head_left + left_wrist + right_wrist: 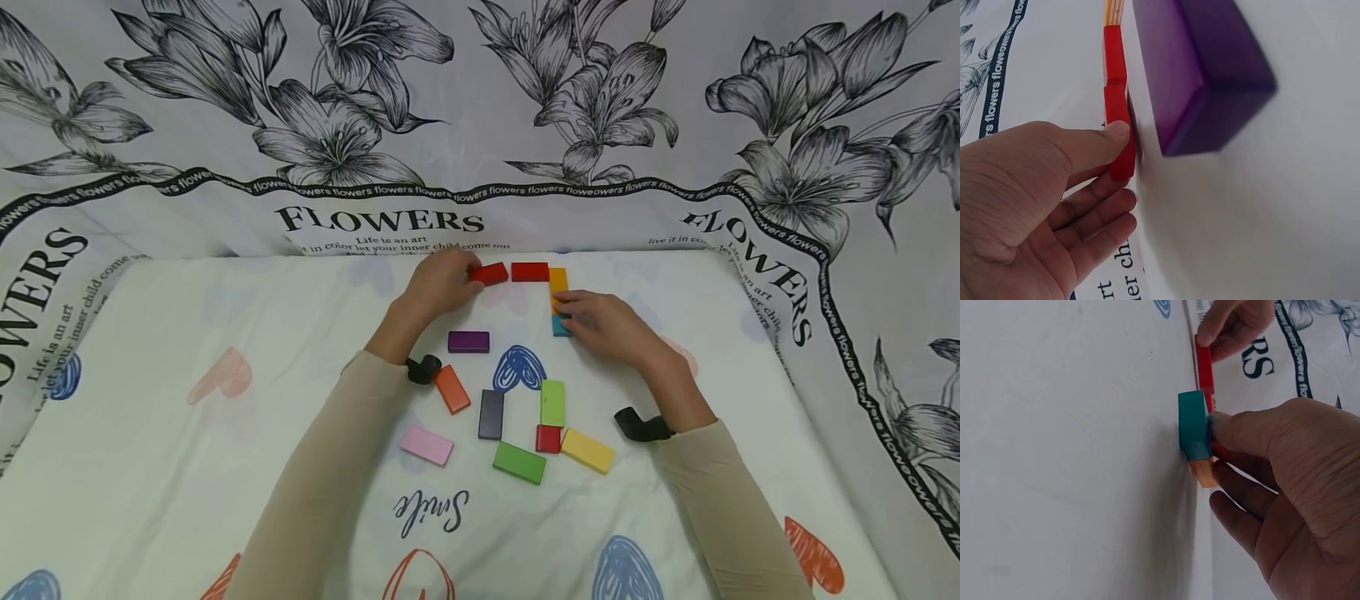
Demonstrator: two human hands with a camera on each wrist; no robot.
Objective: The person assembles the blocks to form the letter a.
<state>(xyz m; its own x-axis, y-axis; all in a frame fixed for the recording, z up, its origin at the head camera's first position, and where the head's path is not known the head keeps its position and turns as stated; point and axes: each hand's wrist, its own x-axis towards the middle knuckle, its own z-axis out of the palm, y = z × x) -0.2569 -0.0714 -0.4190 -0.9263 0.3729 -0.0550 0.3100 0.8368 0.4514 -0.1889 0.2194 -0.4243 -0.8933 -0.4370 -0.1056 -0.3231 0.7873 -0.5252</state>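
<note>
- At the far side of the table (pixel 300 321), the left hand (pixel 438 287) pinches the left red block (pixel 492 273), askew just beside the right red block (pixel 530 272).
- Nearby, the right hand (pixel 609 325) touches the orange block (pixel 557 279) and blue block (pixel 560 327); whether it pinches either, I cannot tell.
- The step seems to be lining up blocks; the next move likely calls for gently straightening the left red block.

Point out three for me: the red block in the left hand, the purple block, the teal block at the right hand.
Held red block (pixel 492 273), head view, top face.
Purple block (pixel 468 342), head view, middle of top face.
Teal block (pixel 1192 422), right wrist view, broad face.
</note>
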